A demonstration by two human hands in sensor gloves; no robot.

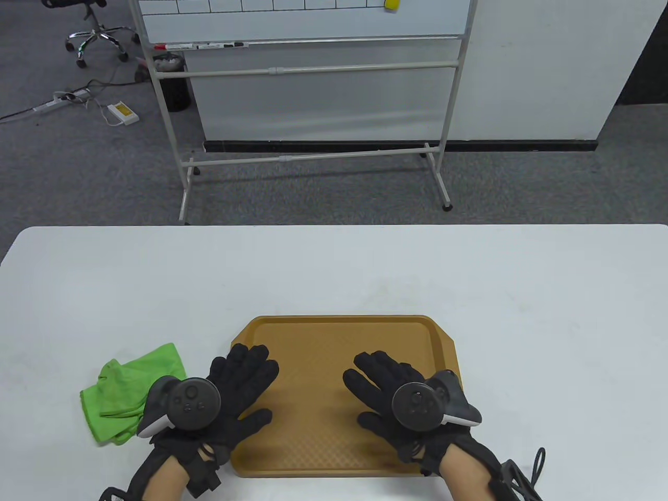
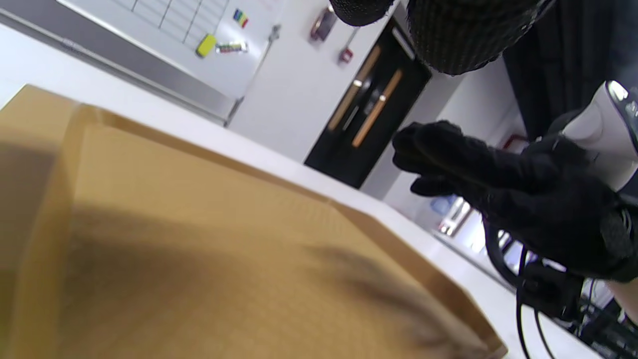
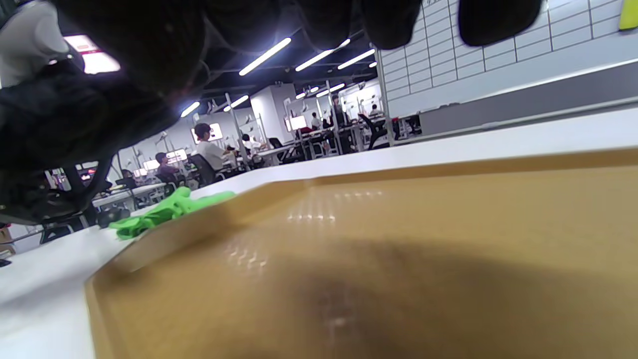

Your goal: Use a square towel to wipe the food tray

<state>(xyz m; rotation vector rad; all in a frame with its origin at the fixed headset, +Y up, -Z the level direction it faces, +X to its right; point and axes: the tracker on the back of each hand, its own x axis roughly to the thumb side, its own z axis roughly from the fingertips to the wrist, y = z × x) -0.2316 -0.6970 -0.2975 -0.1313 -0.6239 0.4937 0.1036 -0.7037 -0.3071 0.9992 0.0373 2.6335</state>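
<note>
Two grips hover spread wide over the brown food tray (image 1: pixel 334 355), left hand (image 1: pixel 229 389) and right hand (image 1: pixel 396 396) holding nothing. Whether palms touch it is hidden. The green towel (image 1: pixel 130 391) lies crumpled on the desk (image 1: pixel 334 271) beside the tray's left edge, partly covered by the left tracker.

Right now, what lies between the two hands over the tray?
Only bare tray floor. In the table view the left hand and right hand lie spread apart over the brown tray; the green towel sits crumpled outside it, left of the left hand.

Black knit gloves on left hand (image 1: pixel 237 389) and right hand (image 1: pixel 389 399) — grey-and-white trackers, bare wrists
</note>
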